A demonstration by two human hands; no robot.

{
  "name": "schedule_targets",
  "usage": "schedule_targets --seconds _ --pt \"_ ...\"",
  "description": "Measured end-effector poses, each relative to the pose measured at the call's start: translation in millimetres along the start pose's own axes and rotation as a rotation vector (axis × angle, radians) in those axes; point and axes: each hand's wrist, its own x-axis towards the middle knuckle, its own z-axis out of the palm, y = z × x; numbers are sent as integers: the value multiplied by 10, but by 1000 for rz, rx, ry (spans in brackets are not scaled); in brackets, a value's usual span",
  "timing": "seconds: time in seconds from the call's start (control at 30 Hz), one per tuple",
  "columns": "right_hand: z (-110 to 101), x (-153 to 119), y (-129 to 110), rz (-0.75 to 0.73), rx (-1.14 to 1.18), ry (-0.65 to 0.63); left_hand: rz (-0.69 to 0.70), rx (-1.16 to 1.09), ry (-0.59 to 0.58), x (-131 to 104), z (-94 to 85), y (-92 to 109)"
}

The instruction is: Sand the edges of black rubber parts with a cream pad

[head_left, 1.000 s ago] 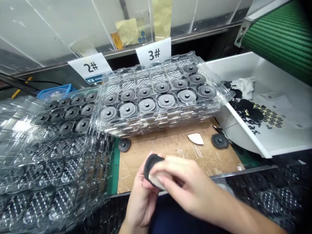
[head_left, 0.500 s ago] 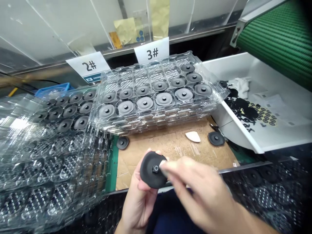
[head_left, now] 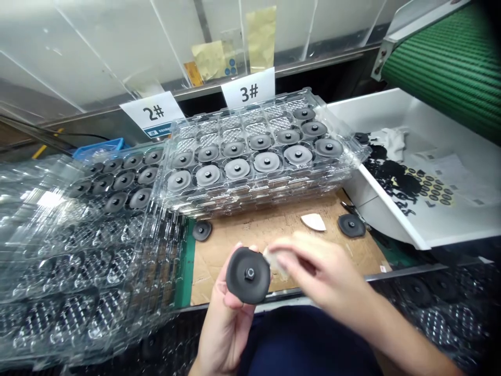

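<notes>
My left hand point(head_left: 230, 318) grips a dark, rounded rubber disc point(head_left: 238, 279) by its edge, its small central stud facing up towards me. My right hand point(head_left: 319, 266), closed and slightly blurred, pinches a pale thin piece point(head_left: 276, 261) at the disc's right rim; its material I cannot make out. Beyond the hands, on a cardboard sheet point(head_left: 250, 232), lies a white fan-shaped piece point(head_left: 313, 222). Similar dark discs rest at the sheet's far left point(head_left: 202, 230) and far right point(head_left: 351, 225).
A stack of clear plastic trays point(head_left: 250, 183) with discs in several pockets stands behind the cardboard. More clear trays point(head_left: 78, 261) fill the left. At right, a white bin point(head_left: 450, 224) holds black scraps and stickers under a green ribbed belt point(head_left: 446, 68).
My right hand has drawn back from the disc's central stud to its right rim, showing the pale piece. The left hand keeps its hold; the view has shifted slightly.
</notes>
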Motion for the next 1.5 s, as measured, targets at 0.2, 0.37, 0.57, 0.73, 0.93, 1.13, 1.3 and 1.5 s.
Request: schedule_targets --seconds 0.2,0.37,0.57,0.73,0.93,1.13,1.3,1.5 --pt "55 -14 -66 -231 23 121 -50 -1 -35 -25 17 3" --pt "210 73 -130 -165 9 -98 -95 29 8 -23 -32 -41" --pt "209 115 77 23 291 -3 -40 40 -15 -4 -24 -43" --pt "359 -218 734 393 370 1 -53 -48 21 41 -99 -14" --pt "502 -329 1094 439 226 96 -94 -56 6 54 -51 17" --pt "217 -9 161 69 188 189 -59 -15 -28 43 -55 -52" --pt "253 100 -191 -162 108 -229 -105 -3 17 45 -166 -100" --pt "321 168 -124 -168 71 -8 -144 35 -23 37 -94 -94"
